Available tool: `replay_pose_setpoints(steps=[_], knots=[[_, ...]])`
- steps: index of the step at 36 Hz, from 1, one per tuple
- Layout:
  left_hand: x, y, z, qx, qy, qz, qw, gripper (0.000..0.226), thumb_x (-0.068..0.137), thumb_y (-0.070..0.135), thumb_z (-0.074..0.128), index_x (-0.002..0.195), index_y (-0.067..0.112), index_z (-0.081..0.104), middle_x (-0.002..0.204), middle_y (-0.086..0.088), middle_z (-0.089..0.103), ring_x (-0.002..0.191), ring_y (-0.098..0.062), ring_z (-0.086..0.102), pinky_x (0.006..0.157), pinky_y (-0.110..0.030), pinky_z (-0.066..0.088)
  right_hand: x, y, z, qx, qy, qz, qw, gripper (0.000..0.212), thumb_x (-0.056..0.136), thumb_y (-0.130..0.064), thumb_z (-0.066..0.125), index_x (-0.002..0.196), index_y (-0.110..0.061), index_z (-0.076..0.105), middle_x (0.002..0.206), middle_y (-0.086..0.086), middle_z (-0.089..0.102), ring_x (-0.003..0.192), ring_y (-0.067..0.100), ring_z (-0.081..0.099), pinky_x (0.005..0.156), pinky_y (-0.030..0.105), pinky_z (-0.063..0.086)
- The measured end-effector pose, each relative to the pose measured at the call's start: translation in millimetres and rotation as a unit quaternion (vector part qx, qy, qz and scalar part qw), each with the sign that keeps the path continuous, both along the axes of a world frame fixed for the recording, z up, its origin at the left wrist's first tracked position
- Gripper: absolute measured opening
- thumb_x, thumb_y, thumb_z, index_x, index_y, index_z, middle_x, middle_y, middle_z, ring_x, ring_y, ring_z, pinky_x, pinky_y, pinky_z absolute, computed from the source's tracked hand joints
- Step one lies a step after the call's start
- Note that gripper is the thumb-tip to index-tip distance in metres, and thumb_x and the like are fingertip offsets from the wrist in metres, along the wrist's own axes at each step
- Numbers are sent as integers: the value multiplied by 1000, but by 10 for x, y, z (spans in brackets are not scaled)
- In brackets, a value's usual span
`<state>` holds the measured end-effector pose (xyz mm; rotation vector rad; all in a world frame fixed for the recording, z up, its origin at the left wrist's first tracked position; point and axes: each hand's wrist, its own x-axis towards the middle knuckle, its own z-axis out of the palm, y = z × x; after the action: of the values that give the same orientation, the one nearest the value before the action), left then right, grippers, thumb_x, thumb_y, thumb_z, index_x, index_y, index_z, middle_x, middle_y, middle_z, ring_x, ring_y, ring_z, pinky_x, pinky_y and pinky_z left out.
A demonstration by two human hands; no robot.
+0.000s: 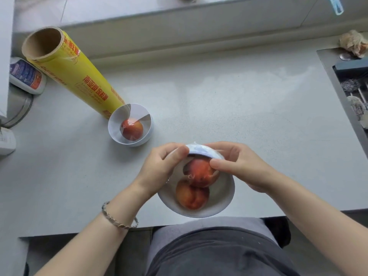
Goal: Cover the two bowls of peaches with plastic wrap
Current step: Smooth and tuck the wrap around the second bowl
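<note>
Near bowl [227, 202]: counter's [239, 108] front edge.
Plastic wrap [201, 151]: flimsy, clingy; grip its edge.
Left hand [161, 166], right hand [239, 166]: both pinching it.

Braided bracelet [119, 218] on left wrist, grey top [199, 226], darker grey garment [219, 255] below

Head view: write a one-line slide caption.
Left hand and right hand pinch plastic wrap at the far rim of the two-peach bowl; the one-peach bowl by the yellow roll looks wrapped.
</note>
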<state>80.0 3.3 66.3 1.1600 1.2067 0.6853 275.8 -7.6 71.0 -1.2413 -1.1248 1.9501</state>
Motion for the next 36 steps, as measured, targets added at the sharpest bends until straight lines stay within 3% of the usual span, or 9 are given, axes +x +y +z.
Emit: replay_pose_setpoints(steps=[4, 9, 12, 17, 23, 25, 27, 30, 36], knots=[[9, -120, -109, -23, -28, 74, 997, 70, 44, 79, 71, 81, 20, 77, 87, -6, 72, 85, -22, 62, 82, -43, 46, 14, 74, 72, 10, -68, 13, 998, 34, 72, -37, 68, 103, -24, 66, 98, -6, 72, 86, 2, 67, 70, 11, 48], [8, -199, -113, -15, 6, 81, 997, 66, 39, 76, 74, 79, 23, 73, 79, 7, 73, 76, -6, 64, 71, -19, 48, 28, 282, 168, 36, -174, 106, 978, 11, 78, -29, 69, 86, -23, 71, 91, -2, 73, 85, 9, 67, 86, 30, 52], [12, -216, -88, -13, 25, 78, 997, 47, 50, 57, 71, 82, 23, 72, 84, 5, 74, 80, -6, 65, 73, -20, 48, -22, 407, 224, 33, -200, 164, 965, 3, 79, -22, 70, 76, -21, 70, 82, -2, 71, 78, 7, 63, 87, 31, 52], [-18, -263, -78, -11, 54, 73, 996, 46, 49, 55, 68, 83, 25, 72, 84, 6, 74, 80, -6, 66, 73, -19, 50, -91, 515, 290, 0, -271, 255, 928, 11, 80, -34, 68, 79, -24, 73, 84, -11, 71, 91, 10, 66, 94, 33, 50], [-47, -343, -115, -9, 90, 65, 994, 47, 48, 59, 67, 83, 28, 71, 84, 10, 73, 82, -3, 66, 76, -18, 49, -185, 392, 278, 41, -349, 310, 883, 29, 88, -33, 52, 81, -11, 68, 64, 4, 52, 61, 23, 46, 59, 35, 38], [-57, -361, -124, -14, 86, 64, 994, 46, 49, 59, 67, 83, 27, 71, 82, 12, 73, 81, -2, 65, 74, -16, 48, -195, 351, 232, 33, -347, 296, 889, 36, 90, -32, 45, 93, 0, 61, 82, 18, 63, 76, 38, 61, 70, 47, 50], [-60, -371, -120, -16, 76, 63, 995, 46, 50, 57, 66, 83, 26, 71, 82, 11, 73, 80, -2, 65, 72, -15, 48, -187, 331, 204, -2, -305, 254, 918, 35, 92, -26, 44, 94, 7, 57, 88, 15, 60, 86, 28, 61, 80, 36, 51], [-57, -375, -108, -18, 68, 57, 996, 45, 50, 56, 67, 83, 26, 71, 81, 10, 73, 78, -2, 65, 70, -15, 48, -174, 325, 202, -23, -270, 199, 942, 27, 95, -19, 43, 78, -5, 58, 79, 2, 56, 70, 10, 51, 66, 12, 45], [-71, -393, -116, -16, 75, 43, 996, 49, 51, 58, 67, 86, 23, 72, 86, 6, 74, 82, -8, 67, 72, -18, 50, -171, 311, 165, -56, -231, 181, 954, 26, 93, -19, 49, 70, -11, 57, 73, 3, 55, 60, 12, 40, 62, 20, 38]])
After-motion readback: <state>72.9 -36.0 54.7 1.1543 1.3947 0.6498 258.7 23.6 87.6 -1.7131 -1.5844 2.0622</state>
